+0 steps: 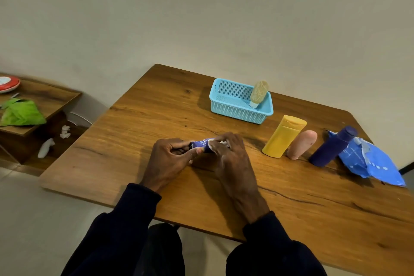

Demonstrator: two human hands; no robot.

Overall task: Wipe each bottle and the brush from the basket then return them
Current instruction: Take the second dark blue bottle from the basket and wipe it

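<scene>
bottle [259, 93] in basket [235, 112], three bottles [302, 144] before it to the right, packet [369, 163] rightmost

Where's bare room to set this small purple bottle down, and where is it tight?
Bare wood lies left of the left hand out to the table edge, between the right hand and the basket, and along the near right edge. The basket floor left of the beige item is free. Crowded: yellow bottle, pink bottle, dark bottle, blue packet.
</scene>
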